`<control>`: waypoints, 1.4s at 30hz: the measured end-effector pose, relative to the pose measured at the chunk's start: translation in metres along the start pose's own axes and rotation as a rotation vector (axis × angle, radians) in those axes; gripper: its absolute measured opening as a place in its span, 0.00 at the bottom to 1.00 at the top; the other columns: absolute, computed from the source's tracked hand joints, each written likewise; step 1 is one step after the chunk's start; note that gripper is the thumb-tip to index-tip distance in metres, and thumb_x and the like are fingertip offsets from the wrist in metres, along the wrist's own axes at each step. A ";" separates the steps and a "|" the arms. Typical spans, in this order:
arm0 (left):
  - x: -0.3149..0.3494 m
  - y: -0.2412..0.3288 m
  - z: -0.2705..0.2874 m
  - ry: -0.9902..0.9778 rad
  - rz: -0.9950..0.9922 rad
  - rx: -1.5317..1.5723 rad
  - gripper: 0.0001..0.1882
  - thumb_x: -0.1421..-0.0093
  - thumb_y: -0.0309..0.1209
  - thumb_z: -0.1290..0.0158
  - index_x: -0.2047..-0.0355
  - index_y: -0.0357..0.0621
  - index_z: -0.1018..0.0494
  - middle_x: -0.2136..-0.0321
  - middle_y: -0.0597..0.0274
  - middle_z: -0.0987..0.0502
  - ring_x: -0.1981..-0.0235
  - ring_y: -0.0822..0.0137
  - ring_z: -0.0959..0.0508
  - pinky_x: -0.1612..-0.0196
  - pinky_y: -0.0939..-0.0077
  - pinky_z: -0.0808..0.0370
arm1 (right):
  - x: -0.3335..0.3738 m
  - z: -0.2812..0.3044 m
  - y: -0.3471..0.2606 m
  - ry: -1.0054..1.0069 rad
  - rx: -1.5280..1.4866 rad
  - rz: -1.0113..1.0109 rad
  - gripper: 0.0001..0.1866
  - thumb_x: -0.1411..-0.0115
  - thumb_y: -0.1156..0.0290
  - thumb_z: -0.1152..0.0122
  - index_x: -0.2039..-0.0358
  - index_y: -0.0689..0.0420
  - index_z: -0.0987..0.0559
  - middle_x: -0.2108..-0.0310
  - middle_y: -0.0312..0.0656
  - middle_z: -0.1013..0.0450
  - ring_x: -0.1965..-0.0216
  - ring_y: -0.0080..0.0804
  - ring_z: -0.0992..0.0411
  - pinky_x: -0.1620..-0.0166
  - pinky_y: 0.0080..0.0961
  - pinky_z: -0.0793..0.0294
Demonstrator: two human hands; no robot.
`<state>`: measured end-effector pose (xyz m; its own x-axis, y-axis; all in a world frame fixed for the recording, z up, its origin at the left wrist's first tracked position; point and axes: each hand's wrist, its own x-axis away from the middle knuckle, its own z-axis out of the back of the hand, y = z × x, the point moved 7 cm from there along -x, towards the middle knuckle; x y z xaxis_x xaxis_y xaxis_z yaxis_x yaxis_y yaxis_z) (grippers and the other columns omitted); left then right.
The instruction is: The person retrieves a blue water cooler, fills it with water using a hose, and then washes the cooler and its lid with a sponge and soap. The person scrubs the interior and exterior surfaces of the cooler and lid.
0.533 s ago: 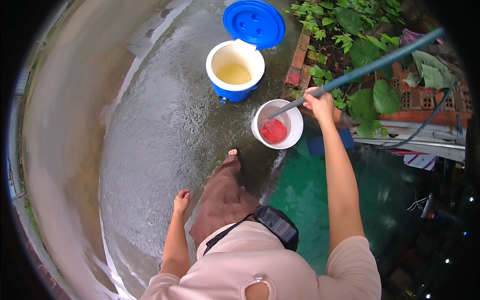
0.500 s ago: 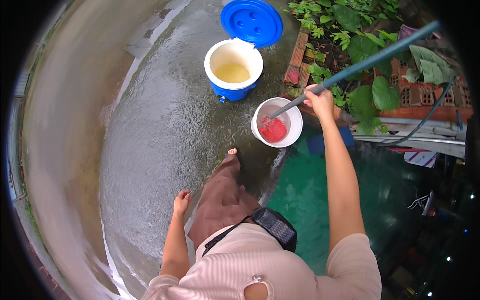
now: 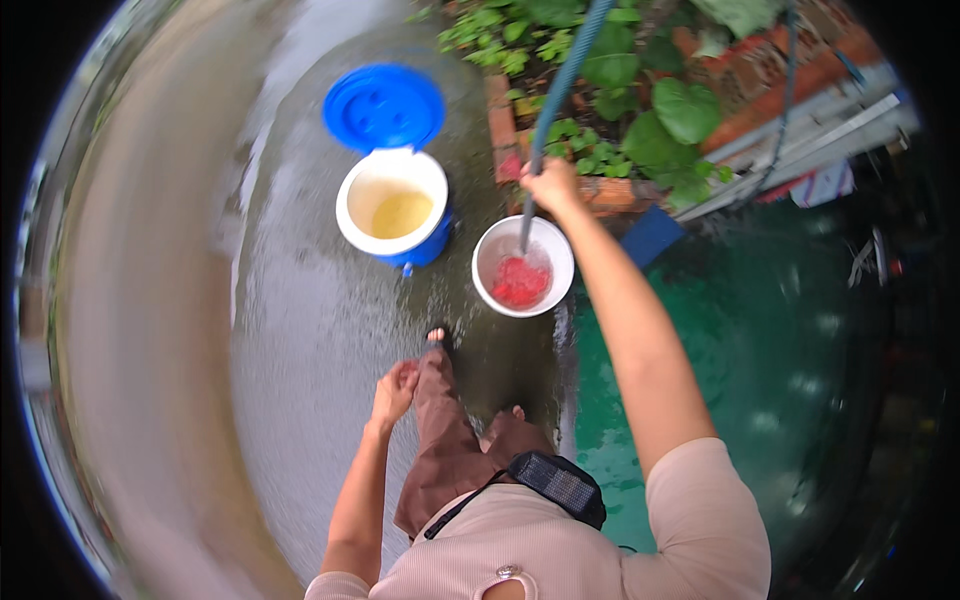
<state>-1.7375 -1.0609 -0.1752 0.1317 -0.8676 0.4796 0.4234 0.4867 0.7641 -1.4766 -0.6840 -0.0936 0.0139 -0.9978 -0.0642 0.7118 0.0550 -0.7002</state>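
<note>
While I watch over the head camera, I have the right hand (image 3: 552,185) out ahead with its fingers closed around a blue-grey hose (image 3: 556,95) close to the lower end. The hose slants down from the top edge, and its tip points into a white bucket (image 3: 478,270) standing on the wet concrete (image 3: 300,400). Inside the bucket I see a red item (image 3: 520,285) low down amid churned water; its exact kind I can't make out. My left hand (image 3: 396,390) hangs lower, its fingers curled, right by the leg of the brown trousers (image 3: 445,420); I cannot tell whether they pinch the cloth or nothing at all. To the left of the bucket, a little apart from it, stands a blue cooler (image 3: 428,245) with a white rim, its blue lid (image 3: 384,105) tipped back on the far side and something yellowish (image 3: 402,214) in the bottom. Beyond the right hand I have brick edging (image 3: 502,125) and leafy plants (image 3: 685,110); a green floor (image 3: 660,400) spreads to the right, with a flat blue piece (image 3: 651,236) near the bucket.
</note>
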 end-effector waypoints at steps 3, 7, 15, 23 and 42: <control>-0.085 0.169 0.052 0.030 -0.437 0.150 0.20 0.43 0.30 0.50 0.51 0.38 0.35 0.55 0.51 0.28 0.54 0.62 0.27 0.54 0.70 0.30 | 0.019 -0.008 -0.044 -0.086 -0.013 -0.039 0.09 0.59 0.69 0.38 0.73 0.53 0.22 0.75 0.43 0.25 0.70 0.38 0.25 0.64 0.32 0.27; -0.122 0.409 0.075 0.063 -1.024 0.015 0.28 0.44 0.34 0.47 0.45 0.39 0.42 0.52 0.51 0.31 0.49 0.60 0.32 0.47 0.67 0.36 | 0.033 0.008 -0.050 -0.090 0.015 -0.116 0.08 0.59 0.68 0.39 0.75 0.54 0.22 0.75 0.45 0.25 0.68 0.43 0.26 0.63 0.35 0.28; -0.163 0.499 0.043 -0.067 -0.913 0.087 0.16 0.41 0.29 0.51 0.55 0.43 0.40 0.75 0.53 0.24 0.73 0.61 0.21 0.70 0.67 0.26 | 0.042 0.009 -0.037 -0.103 0.067 -0.229 0.19 0.58 0.68 0.37 0.62 0.52 0.25 0.65 0.47 0.27 0.60 0.45 0.28 0.58 0.38 0.30; -0.180 0.487 0.052 -0.028 -0.943 0.118 0.14 0.39 0.27 0.56 0.53 0.42 0.41 0.70 0.55 0.25 0.73 0.68 0.23 0.70 0.74 0.26 | 0.171 0.073 0.032 -0.149 -0.047 -0.299 0.18 0.53 0.65 0.39 0.60 0.55 0.24 0.62 0.50 0.29 0.57 0.46 0.31 0.53 0.35 0.32; -0.290 0.419 0.154 0.545 -0.275 -0.040 0.26 0.43 0.42 0.49 0.44 0.56 0.38 0.48 0.64 0.35 0.52 0.63 0.33 0.59 0.60 0.30 | 0.788 0.273 0.464 0.112 -0.180 -1.601 0.12 0.55 0.66 0.40 0.67 0.50 0.21 0.65 0.40 0.24 0.58 0.36 0.27 0.55 0.30 0.29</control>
<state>-1.7364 -0.5896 0.0720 0.4480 -0.8935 -0.0305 0.5391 0.2427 0.8065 -0.9436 -1.4541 -0.2755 -0.6787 -0.0253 0.7339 -0.1428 -0.9758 -0.1657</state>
